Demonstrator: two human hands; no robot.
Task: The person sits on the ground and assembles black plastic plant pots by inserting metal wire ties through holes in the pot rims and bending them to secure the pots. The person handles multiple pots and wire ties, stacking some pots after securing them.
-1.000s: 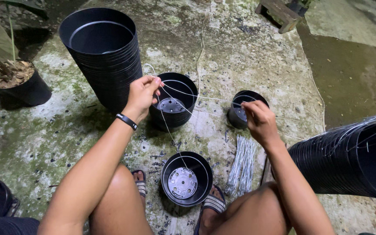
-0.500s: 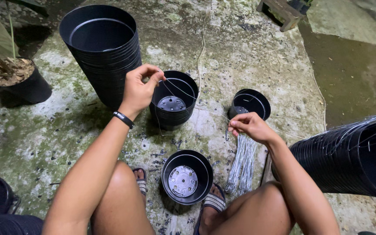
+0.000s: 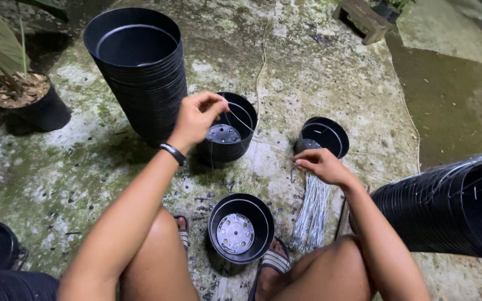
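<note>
Wire going onto black pots

Left hand pinches a thin wire above the far pot, fingers together on it. Right hand rests loosely curled on the top of a wire bundle; whether it grips a strand I cannot tell. The far pot looks partly strung. The near pot shows no wire, and tall stacks wait. Pots are smooth, round plastic; the floor is rough, mossy concrete.

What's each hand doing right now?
Left hand: fingers pinched on a thin wire at the black pot.
Right hand: fingers down on the wire bundle; grip unclear.
</note>
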